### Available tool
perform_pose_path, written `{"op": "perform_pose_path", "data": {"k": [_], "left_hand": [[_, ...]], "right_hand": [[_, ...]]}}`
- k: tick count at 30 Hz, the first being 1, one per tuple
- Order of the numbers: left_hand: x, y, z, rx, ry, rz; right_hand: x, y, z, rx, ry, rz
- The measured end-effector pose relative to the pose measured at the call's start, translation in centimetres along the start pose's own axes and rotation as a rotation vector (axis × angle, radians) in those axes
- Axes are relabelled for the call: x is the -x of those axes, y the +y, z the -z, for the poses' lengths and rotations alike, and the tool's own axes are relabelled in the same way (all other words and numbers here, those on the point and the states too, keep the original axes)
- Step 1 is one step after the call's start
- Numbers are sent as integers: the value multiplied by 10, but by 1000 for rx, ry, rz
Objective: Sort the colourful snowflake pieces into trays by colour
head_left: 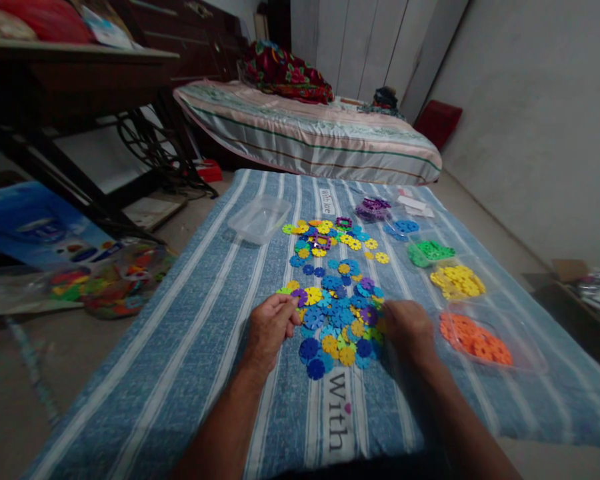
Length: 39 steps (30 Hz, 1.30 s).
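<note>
A loose spread of small flower-shaped plastic discs (337, 293) in blue, yellow, purple and green lies on a blue striped cloth (190, 333). My left hand (270, 327) rests at the pile's left edge, its fingers curled and pinched by a purple disc (300, 297). My right hand (407, 327) sits at the pile's right edge, knuckles up, fingers bent down onto the discs; what they grip is hidden. To the right lie sorted heaps: orange discs (475, 339), yellow discs (457, 281), green discs (430, 252), blue discs (405, 227) and purple discs (373, 208).
An empty clear plastic tub (260, 219) stands on the cloth at the back left. A bag of mixed discs (120, 280) lies on the floor to the left, below a dark sewing table (70, 73). A striped mattress (305, 130) lies beyond. A grey wall runs along the right.
</note>
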<state>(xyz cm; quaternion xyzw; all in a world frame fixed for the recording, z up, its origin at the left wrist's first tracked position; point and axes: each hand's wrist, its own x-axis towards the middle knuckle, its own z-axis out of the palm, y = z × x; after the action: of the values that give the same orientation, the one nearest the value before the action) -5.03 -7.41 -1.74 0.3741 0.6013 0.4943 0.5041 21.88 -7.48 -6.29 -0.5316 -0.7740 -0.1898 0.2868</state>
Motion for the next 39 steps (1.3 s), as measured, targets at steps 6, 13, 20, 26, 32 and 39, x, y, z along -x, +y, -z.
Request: {"op": "perform_pose_path", "data": {"k": [6, 13, 20, 26, 32, 39], "left_hand": [[2, 3, -1, -11, 5, 6], [1, 2, 0, -2, 2, 0], [-1, 0, -1, -3, 1, 8], [-2, 2, 0, -18, 8, -2], [-1, 6, -1, -29, 26, 3], [0, 7, -1, -58, 28, -4]], "right_hand": [[-22, 27, 19, 128, -11, -132], [-52, 100, 59, 464, -18, -477], [-25, 49, 30, -68, -142, -297], [-12, -4, 1, -210, -267, -135], [-16, -13, -7, -204, -217, -99], [-17, -16, -1, -236, -236, -122]]}}
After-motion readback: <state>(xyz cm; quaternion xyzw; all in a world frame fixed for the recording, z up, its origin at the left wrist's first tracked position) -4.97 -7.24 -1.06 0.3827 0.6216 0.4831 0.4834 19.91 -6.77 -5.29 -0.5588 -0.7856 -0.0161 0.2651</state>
